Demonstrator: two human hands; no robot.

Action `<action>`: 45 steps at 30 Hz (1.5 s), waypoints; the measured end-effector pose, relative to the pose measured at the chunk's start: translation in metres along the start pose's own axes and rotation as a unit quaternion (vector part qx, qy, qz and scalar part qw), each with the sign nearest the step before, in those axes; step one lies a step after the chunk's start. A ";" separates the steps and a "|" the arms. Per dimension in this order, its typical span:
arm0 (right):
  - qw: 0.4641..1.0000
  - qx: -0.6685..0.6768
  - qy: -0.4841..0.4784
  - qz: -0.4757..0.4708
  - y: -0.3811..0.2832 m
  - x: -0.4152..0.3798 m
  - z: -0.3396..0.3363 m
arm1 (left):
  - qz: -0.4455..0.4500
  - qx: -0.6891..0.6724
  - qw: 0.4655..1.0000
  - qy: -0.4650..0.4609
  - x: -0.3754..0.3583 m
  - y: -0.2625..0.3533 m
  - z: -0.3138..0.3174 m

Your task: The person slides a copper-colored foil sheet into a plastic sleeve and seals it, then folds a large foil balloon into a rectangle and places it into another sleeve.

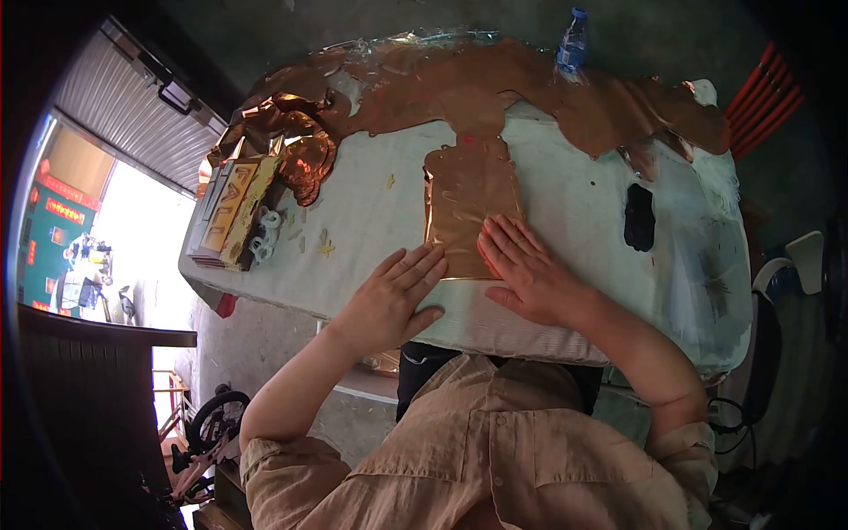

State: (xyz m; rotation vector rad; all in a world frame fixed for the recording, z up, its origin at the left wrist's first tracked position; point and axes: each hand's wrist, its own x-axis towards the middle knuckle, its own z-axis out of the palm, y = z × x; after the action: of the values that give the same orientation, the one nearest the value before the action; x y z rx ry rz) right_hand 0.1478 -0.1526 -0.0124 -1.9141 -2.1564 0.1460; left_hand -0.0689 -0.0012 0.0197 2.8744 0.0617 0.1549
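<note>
A copper-coloured foil piece (468, 199) with a scalloped top edge lies flat on the pale cloth of the table in front of me. My left hand (397, 296) rests at its lower left corner, fingers stretched out and fingertips touching the edge. Lying flat over the lower right part of the foil is my right hand (527, 272), its fingers extended. A bit of red-orange shows beneath the right fingers; what it is I cannot make out. Neither hand grips anything. Behind, a narrow neck joins this piece visually to a larger brown foil sheet (442, 84).
Crumpled shiny foil (309, 155) and a stack of yellow-and-grey boxes (234, 212) occupy the table's left side. White rings (265, 234) lie beside the boxes. A black object (639, 217) sits to the right. A blue-labelled bottle (572, 44) stands at the far edge.
</note>
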 end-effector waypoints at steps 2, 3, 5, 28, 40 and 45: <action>1.000 0.001 0.000 -0.001 -0.001 0.000 -0.001 | -0.011 -0.003 1.000 -0.016 -0.002 0.000 0.000; 1.000 -0.006 -0.006 -0.003 -0.001 0.001 -0.003 | -0.010 -0.009 1.000 -0.019 -0.003 -0.001 0.001; 1.000 -0.013 -0.009 -0.006 -0.001 0.002 -0.004 | -0.011 -0.012 1.000 -0.023 -0.004 -0.002 0.001; 0.998 -0.018 -0.055 -0.026 0.001 0.004 -0.007 | 0.068 -0.043 0.989 0.127 0.049 -0.074 0.003; 0.996 -0.022 -0.087 -0.019 0.000 0.006 -0.009 | -0.172 -0.350 0.905 0.170 0.069 -0.063 0.009; 0.997 -0.009 -0.066 -0.024 0.004 0.005 -0.006 | -0.190 -0.264 0.926 0.190 0.072 -0.060 0.019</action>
State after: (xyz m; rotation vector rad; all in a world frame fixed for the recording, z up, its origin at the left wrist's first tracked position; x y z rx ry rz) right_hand 0.1523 -0.1480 -0.0067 -1.9109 -2.2938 0.2516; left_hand 0.0026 0.0553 -0.0073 2.2081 0.5557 0.5549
